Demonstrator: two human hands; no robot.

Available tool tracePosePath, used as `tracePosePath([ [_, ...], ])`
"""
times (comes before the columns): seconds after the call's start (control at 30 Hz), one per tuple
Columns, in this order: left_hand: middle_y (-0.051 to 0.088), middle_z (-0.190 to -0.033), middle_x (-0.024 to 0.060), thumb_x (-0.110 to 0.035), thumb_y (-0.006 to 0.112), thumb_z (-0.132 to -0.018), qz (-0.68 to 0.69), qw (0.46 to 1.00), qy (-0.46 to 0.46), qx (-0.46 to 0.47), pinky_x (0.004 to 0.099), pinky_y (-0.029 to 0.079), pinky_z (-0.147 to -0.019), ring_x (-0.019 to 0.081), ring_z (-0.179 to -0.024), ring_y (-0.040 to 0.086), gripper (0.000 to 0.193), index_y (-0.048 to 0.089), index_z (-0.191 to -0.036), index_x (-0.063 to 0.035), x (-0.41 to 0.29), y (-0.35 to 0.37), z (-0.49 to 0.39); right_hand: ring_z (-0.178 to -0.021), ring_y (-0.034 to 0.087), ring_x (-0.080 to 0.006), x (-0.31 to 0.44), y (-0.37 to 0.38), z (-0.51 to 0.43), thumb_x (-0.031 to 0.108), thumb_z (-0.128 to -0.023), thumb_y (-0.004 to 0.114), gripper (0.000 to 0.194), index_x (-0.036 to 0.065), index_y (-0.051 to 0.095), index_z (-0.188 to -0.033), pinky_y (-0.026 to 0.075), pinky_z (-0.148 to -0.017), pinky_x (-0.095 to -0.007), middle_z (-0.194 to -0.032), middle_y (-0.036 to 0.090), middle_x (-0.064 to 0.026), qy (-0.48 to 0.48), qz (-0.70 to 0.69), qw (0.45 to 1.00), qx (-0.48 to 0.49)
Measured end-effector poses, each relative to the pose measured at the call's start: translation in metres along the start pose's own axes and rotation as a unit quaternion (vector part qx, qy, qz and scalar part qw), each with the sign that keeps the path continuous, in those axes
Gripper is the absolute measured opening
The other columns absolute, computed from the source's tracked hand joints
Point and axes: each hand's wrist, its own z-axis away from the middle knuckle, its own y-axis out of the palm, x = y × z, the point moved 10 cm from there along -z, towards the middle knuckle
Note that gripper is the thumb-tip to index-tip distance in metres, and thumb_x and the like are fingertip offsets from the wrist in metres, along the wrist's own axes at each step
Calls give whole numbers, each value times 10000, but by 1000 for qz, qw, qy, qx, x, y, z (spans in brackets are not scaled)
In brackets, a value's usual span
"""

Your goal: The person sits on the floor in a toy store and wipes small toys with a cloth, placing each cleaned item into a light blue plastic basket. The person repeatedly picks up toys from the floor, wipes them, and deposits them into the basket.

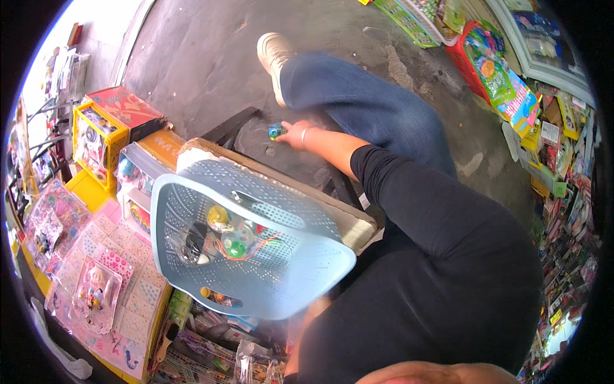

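Note:
My right hand (296,135) reaches out over the grey floor, its fingers closed on a small shiny blue-green object (277,131), whose exact kind is too small to tell. A light blue perforated plastic basket (312,261) tilts in front of my torso, beside a worn board (352,223) on dark legs. In the basket lie a yellow ball (218,216), a clear ball with green inside (235,247), an orange cord (259,242) and a black item in clear wrap (194,242). Of my left arm only a blurred forearm (314,312) shows; the basket hides that hand.
On the left, sticker sheets (136,288) and a yellow-framed toy box (98,144) cover a display, with a red carton (127,108) behind. Packed goods (211,357) fill the space below the basket. A red basket of snack packs (467,62) stands at upper right.

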Motion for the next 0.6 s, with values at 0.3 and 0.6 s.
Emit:
tracePosePath([
  [0.3,637,-879,120,-73,668,-711,34,996,-64,61,409,489,-725,317,-823,617,236,681,-936,-141,8,2,-4,-1142,576,-335,10,1,-58,181,-818,607,395,191,596,-1213,487,-912,-410,-1399,441,-143,-14,6,999,-33],
  [0.6,640,-954,143,-41,661,-739,39,997,-62,41,424,482,-763,336,-892,610,289,669,-1009,-142,7,18,14,-922,649,-340,29,-132,10,214,-801,636,273,108,651,-1052,505,-796,-416,-957,680,-156,-128,-170,967,-139],
])
